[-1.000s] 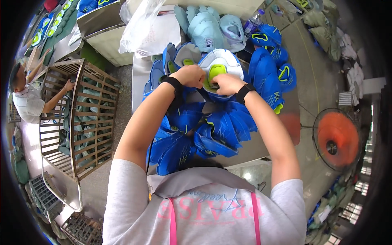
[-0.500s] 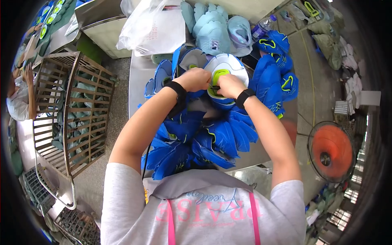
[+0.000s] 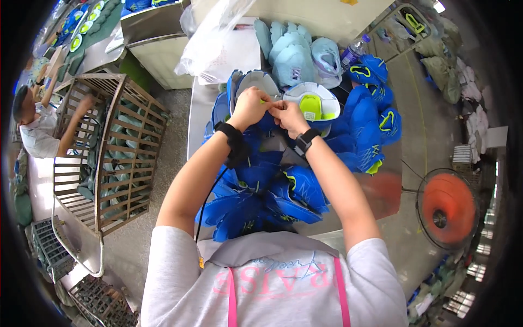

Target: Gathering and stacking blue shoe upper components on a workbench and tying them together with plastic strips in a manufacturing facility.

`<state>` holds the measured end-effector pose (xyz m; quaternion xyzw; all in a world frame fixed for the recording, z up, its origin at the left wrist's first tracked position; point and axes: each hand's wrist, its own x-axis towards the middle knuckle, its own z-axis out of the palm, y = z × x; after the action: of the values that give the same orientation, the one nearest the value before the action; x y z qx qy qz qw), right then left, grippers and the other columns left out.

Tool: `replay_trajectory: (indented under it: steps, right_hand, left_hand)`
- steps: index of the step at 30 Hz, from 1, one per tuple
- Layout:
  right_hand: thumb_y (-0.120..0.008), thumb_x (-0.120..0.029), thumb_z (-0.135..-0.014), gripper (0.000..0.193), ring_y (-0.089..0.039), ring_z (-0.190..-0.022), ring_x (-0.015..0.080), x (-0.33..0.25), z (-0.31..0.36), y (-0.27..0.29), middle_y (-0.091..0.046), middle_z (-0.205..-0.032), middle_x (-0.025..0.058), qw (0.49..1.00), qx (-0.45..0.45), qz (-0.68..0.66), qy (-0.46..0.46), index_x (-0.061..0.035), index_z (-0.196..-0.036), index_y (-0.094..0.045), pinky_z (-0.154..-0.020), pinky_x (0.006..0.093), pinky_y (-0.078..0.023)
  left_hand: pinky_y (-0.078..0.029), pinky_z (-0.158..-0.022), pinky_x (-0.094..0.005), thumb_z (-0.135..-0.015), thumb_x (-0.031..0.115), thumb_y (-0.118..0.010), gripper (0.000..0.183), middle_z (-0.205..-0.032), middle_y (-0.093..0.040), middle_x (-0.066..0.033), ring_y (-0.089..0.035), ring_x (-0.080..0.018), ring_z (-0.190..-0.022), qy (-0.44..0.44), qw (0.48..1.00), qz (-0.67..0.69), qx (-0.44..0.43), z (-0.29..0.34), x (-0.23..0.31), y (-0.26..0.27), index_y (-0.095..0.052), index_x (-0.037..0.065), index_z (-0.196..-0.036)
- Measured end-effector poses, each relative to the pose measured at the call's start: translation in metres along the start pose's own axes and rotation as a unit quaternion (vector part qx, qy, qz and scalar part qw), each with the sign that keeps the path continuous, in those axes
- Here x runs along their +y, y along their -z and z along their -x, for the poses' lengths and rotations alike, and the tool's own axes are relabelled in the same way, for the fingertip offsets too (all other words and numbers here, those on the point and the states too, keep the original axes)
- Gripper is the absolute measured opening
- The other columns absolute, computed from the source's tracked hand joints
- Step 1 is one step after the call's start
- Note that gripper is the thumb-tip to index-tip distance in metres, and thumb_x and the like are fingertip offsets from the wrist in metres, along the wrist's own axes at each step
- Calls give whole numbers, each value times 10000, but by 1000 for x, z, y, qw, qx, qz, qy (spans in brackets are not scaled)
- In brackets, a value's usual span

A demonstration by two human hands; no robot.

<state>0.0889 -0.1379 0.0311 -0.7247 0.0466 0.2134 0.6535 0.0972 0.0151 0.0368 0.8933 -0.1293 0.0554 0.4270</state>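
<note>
Over the far part of the blue pile, my left hand point(image 3: 251, 109) and my right hand point(image 3: 292, 120) meet fingertip to fingertip, both closed in a pinch. Something thin and dark shows at the right fingertips, too small to name; the left fingers hide whatever they hold. Just beyond my right hand lies a blue shoe upper point(image 3: 333, 105) with a white inside and a lime-green lining. Another upper with a grey inside point(image 3: 262, 83) stands behind my left hand. Nearer my body, several blue shoe uppers point(image 3: 239, 210) lie fanned out, partly under my forearms.
Pale blue shoe uppers point(image 3: 290, 65) and a purple-labelled bottle point(image 3: 353, 53) stand at the back. More blue uppers point(image 3: 366, 122) are stacked at the right. A slatted cart point(image 3: 101, 163) stands left, with a person point(image 3: 41, 128) beyond it. An orange fan point(image 3: 448, 204) stands right.
My right hand has come out of the white-lined upper and moved left to meet my left hand. The view has shifted slightly. The person at the left has reached over the cart.
</note>
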Motion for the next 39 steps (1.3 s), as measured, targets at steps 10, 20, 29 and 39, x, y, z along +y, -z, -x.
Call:
replay_trajectory:
  steps: [10, 20, 29, 39]
  right_hand:
    - [-583, -155, -830, 204, -410, -438, 60, 1, -11, -38, -475, -558, -25, 981, 118, -121, 96, -50, -666, -519, -409, 223, -322]
    - [-532, -124, -863, 144, -531, -591, 74, -126, 84, -57, -535, -633, 11, 911, -83, -42, 402, -41, -745, -526, -570, 214, -420]
    - [-672, -221, -705, 408, -564, -825, 299, -33, 225, 6, -534, -912, 124, 877, -16, 417, 237, -26, -1038, -540, -694, 360, -458]
    - [-737, -250, -639, 380, -563, -767, 298, 95, 302, 27, -533, -859, 90, 830, 254, 465, 175, -74, -887, -509, -632, 398, -461]
  left_hand:
    - [-482, -695, -405, -711, 201, -660, 270, -822, -617, -190, -600, -348, -818, 4, 990, -97, -100, 28, -9, 26, -553, -5, -848]
    - [-461, -763, -386, -673, 224, -695, 256, -879, -637, -138, -603, -289, -850, 29, 977, -177, -112, 35, -15, 40, -635, 65, -865]
    - [-465, -734, -337, -794, 286, -598, 445, -981, -607, -219, -605, -253, -894, 144, 979, 132, 49, 49, 1, 78, -541, -31, -1101]
    - [-431, -852, -378, -769, 120, -592, 487, -1037, -550, -203, -549, -308, -992, -39, 982, 86, -162, 229, 102, -4, -382, -22, -1185]
